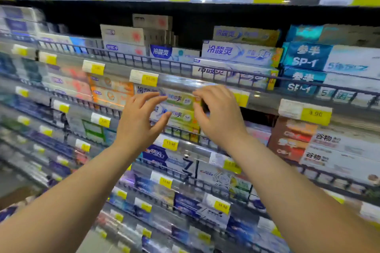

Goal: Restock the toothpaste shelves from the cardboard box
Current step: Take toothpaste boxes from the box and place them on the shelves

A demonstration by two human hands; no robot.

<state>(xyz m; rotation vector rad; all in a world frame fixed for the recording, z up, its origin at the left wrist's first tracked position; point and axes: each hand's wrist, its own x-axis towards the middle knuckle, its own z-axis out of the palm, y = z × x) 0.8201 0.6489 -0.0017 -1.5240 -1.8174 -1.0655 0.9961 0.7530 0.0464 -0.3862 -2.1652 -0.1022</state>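
Two green-and-white toothpaste boxes (181,107) lie stacked on the middle shelf behind its wire rail (181,131). My left hand (137,121) hovers in front of their left part, fingers spread and holding nothing. My right hand (218,113) is at their right end, with fingers above and thumb below pinching the end of the upper box. The right hand hides that end of the stack. A blurred brown shape at the lower left may be the cardboard box (14,197).
Several tilted shelves of toothpaste boxes fill the view, each with a wire front rail and yellow price tags (315,114). Blue SP-1 boxes (308,57) stand at the upper right and orange boxes (111,92) to the left. A dark gap (259,117) opens right of my right hand.
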